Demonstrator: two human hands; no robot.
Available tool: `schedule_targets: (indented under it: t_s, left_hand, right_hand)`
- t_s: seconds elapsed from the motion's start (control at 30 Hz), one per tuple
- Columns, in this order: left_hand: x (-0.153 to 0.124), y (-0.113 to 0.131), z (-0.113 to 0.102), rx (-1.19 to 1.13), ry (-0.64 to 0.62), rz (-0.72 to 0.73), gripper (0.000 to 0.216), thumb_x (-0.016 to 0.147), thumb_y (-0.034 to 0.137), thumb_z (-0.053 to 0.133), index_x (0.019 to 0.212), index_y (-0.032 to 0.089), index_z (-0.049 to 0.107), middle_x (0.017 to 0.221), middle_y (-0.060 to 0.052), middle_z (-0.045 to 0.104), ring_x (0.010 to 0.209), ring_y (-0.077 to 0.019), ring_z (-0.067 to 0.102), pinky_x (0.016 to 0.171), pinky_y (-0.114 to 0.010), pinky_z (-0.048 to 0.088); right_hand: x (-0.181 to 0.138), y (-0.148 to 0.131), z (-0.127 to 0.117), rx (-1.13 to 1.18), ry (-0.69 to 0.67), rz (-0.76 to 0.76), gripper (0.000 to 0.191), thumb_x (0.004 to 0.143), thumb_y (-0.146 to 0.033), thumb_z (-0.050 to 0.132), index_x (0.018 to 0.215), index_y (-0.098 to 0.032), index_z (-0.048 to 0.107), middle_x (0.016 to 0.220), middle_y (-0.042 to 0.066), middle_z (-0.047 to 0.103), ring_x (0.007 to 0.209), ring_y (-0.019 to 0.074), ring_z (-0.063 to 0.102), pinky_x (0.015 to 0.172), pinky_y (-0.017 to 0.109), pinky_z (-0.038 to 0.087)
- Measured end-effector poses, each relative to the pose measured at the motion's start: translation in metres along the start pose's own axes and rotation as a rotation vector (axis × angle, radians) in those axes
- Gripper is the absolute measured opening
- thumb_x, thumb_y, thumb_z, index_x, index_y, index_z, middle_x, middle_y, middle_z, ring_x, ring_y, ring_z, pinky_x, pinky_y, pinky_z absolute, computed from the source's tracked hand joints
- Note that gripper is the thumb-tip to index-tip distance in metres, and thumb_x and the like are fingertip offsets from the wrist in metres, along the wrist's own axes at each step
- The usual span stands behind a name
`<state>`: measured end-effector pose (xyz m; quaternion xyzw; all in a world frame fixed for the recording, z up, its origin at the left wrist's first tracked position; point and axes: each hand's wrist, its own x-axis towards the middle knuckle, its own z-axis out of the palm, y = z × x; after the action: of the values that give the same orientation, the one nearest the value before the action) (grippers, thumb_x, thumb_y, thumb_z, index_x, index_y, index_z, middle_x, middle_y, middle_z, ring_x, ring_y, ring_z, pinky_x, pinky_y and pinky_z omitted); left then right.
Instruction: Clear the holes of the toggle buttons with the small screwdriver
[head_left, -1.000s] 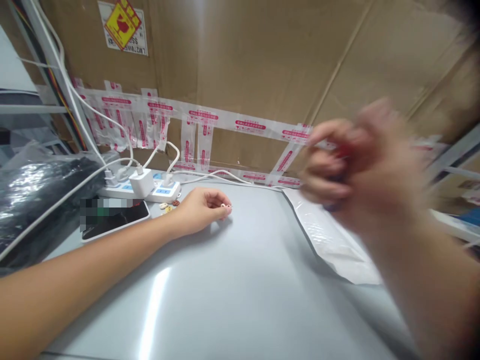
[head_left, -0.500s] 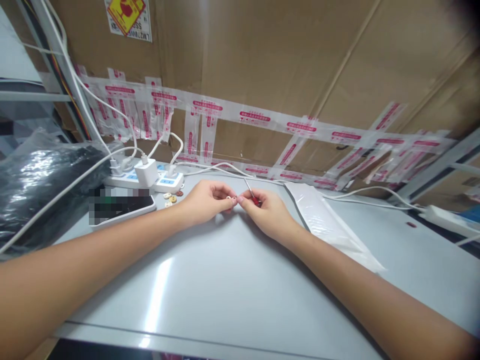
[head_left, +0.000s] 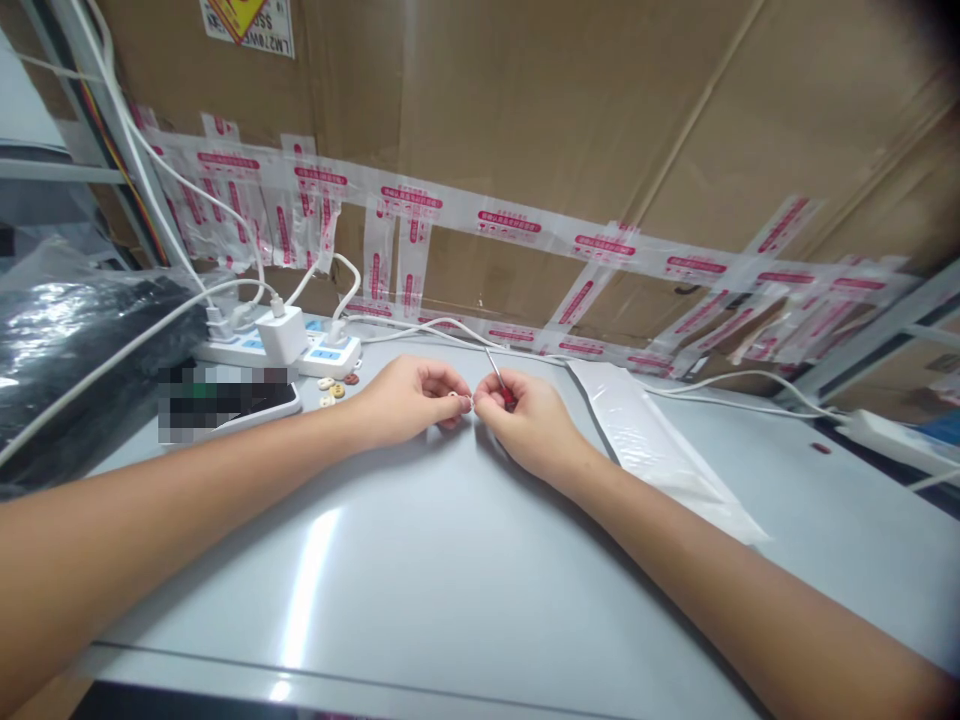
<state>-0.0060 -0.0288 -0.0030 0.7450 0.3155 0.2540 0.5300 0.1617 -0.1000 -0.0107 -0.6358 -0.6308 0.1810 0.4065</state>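
My left hand [head_left: 411, 402] is closed in a pinch above the grey table [head_left: 420, 560]. Between its thumb and fingers is a small pale button-like piece [head_left: 454, 395], mostly covered. Just to the right, my right hand [head_left: 525, 412] is curled around a slim tool with a red handle [head_left: 509, 397]. The tool's thin metal shaft [head_left: 495, 366] slants up and left out of the fingers. A whitish bit, too small to name, shows between the two hands' fingertips. Several small button-like pieces [head_left: 337, 391], cream, yellowish and brown, lie left of my left hand.
Behind the hands stands a big taped cardboard box [head_left: 540, 120]. On the left are a power strip [head_left: 330, 355] with plugs and cables, a phone [head_left: 277, 405] and a black plastic-wrapped bundle [head_left: 82, 370]. A white padded envelope [head_left: 652, 440] lies beside my right forearm.
My thumb tips, close together before, now stand slightly apart with a whitish bit between them. The camera view has shifted a little. Both hands keep their hold.
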Motion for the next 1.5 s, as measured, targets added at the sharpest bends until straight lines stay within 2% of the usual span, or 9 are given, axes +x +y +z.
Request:
schedule_targets:
  t_s: [0.17,0.37,0.53,0.67,0.83,0.93,1.03,1.2,1.5]
  left_hand:
    - [-0.001,-0.001,-0.004,0.167,-0.053,0.085,0.016,0.084,0.034,0.063,0.088,0.018,0.064,0.072,0.001,0.066,0.066,-0.012,0.06,0.062,-0.024,0.045]
    - [-0.008,0.003,-0.009,0.602,-0.068,0.313,0.015,0.09,0.031,0.053,0.089,0.02,0.064,0.075,0.003,0.064,0.069,-0.0118,0.055,0.066,-0.025,0.041]
    - [-0.01,0.005,-0.007,0.674,-0.105,0.37,0.015,0.089,0.026,0.052,0.094,0.02,0.065,0.081,0.003,0.064,0.07,-0.0114,0.056,0.068,-0.025,0.041]
    - [-0.01,0.006,-0.007,0.679,-0.045,0.413,0.014,0.088,0.026,0.052,0.094,0.019,0.063,0.083,0.002,0.061,0.068,-0.0112,0.053,0.066,-0.025,0.041]
    - [-0.012,0.009,-0.008,0.68,-0.017,0.409,0.008,0.086,0.023,0.051,0.084,0.019,0.057,0.073,0.004,0.055,0.064,-0.0103,0.049,0.062,-0.025,0.038]
    - [-0.013,0.01,-0.007,0.687,-0.03,0.402,0.006,0.085,0.022,0.051,0.083,0.019,0.056,0.072,0.005,0.055,0.063,-0.0102,0.049,0.061,-0.025,0.037]
    - [-0.012,0.008,-0.006,0.702,-0.038,0.389,0.006,0.084,0.022,0.052,0.084,0.019,0.057,0.073,0.004,0.056,0.063,-0.0103,0.049,0.061,-0.025,0.038]
    - [-0.012,0.008,-0.006,0.709,-0.056,0.367,0.007,0.083,0.023,0.053,0.085,0.019,0.059,0.072,0.004,0.057,0.061,-0.0101,0.05,0.061,-0.025,0.038]
    - [-0.01,0.007,-0.008,0.704,-0.082,0.356,0.007,0.083,0.024,0.054,0.085,0.019,0.06,0.071,0.004,0.059,0.061,-0.0104,0.052,0.06,-0.025,0.039]
  right_hand:
    - [0.0,0.0,-0.003,0.004,-0.001,0.02,0.01,0.077,-0.029,0.053,0.072,-0.02,0.055,0.064,-0.004,0.051,0.06,0.013,0.044,0.059,0.028,0.034]
    - [0.001,0.004,-0.004,0.009,-0.002,-0.007,0.01,0.081,-0.027,0.049,0.073,-0.021,0.052,0.067,-0.005,0.052,0.062,0.0129,0.045,0.059,0.027,0.034]
    - [-0.001,0.003,-0.006,0.037,-0.028,0.027,0.012,0.085,-0.03,0.049,0.076,-0.023,0.052,0.056,-0.006,0.052,0.049,0.0117,0.046,0.052,0.026,0.036]
    - [-0.001,0.003,-0.009,0.086,-0.045,0.134,0.01,0.086,-0.033,0.049,0.081,-0.024,0.052,0.048,-0.006,0.056,0.041,0.0145,0.053,0.047,0.026,0.042]
    - [0.007,0.006,-0.017,0.2,0.146,0.087,0.006,0.081,-0.028,0.052,0.078,-0.023,0.053,0.06,-0.004,0.061,0.053,0.0161,0.065,0.054,0.027,0.05]
    - [0.014,0.004,-0.028,0.358,0.271,0.073,0.004,0.077,-0.024,0.053,0.075,-0.021,0.052,0.071,-0.003,0.06,0.055,0.0132,0.064,0.054,0.027,0.053]
    - [0.019,0.0,-0.039,0.471,0.358,0.111,0.004,0.075,-0.021,0.052,0.072,-0.02,0.05,0.072,-0.004,0.058,0.05,0.0111,0.061,0.049,0.026,0.053]
    - [0.023,-0.002,-0.046,0.526,0.403,0.144,0.005,0.074,-0.019,0.052,0.07,-0.02,0.05,0.071,-0.004,0.057,0.044,0.0094,0.057,0.039,0.023,0.049]
    - [0.021,-0.005,-0.056,0.603,0.536,0.055,0.004,0.072,-0.018,0.05,0.072,-0.021,0.049,0.069,-0.006,0.054,0.042,0.0086,0.056,0.034,0.021,0.042]
